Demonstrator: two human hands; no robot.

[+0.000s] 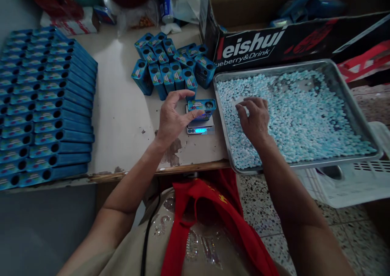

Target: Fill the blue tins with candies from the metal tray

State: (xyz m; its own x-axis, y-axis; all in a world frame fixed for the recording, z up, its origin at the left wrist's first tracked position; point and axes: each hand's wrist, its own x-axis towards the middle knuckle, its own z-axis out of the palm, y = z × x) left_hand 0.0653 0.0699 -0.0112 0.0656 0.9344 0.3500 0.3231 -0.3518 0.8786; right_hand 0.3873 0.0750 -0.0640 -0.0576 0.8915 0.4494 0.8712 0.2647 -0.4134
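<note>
My left hand (175, 115) reaches around a small blue candy box (201, 104), thumb in front of its top and index finger stretched behind it, with a gap between them. The box stands upright on a small digital scale (200, 125) with a lit blue display; a round hole shows in its top. My right hand (254, 115) is over the left part of a metal tray (224, 144), fingers bent and drawn together among pale blue and white candies (292, 125). Whatever its fingertips hold is too small to make out.
Several blue boxes (167, 74) stand behind the scale. Neat rows of similar boxes (61, 101) fill the table's left side. A black printed carton (258, 44) borders the tray's far edge. A blue can (165, 3) stands at the back, and a white plastic crate (350, 190) sits below the tray.
</note>
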